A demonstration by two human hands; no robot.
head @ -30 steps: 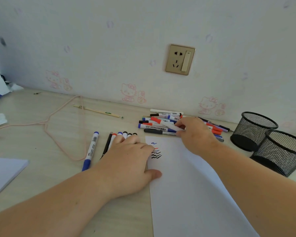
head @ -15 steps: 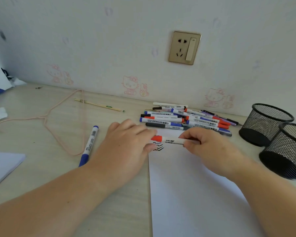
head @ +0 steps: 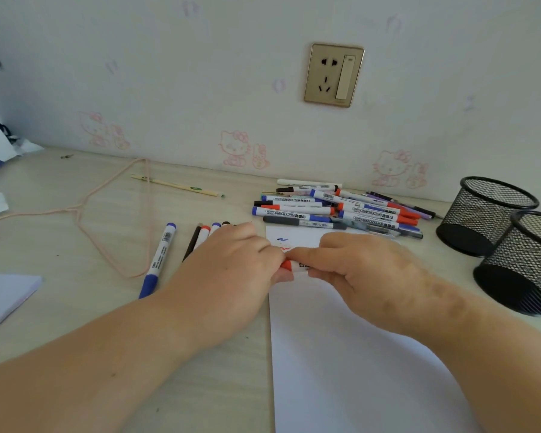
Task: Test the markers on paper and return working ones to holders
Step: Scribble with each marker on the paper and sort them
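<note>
Only thing I can actually read is "WHITEBOARD MARKER", printed upside down on the white barrel of a blue-capped marker (head: 291, 213) in the pile. Red-capped marker (head: 369, 210) has it too. Barcodes and other print are too blurry.

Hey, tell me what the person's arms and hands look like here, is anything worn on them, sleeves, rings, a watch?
Both forearms are bare right to the lower edge of the picture, with no sleeve in view. The left hand and the right hand show no gloves, rings, watch or bracelet on the parts visible. No cables or markings appear on either arm.
</note>
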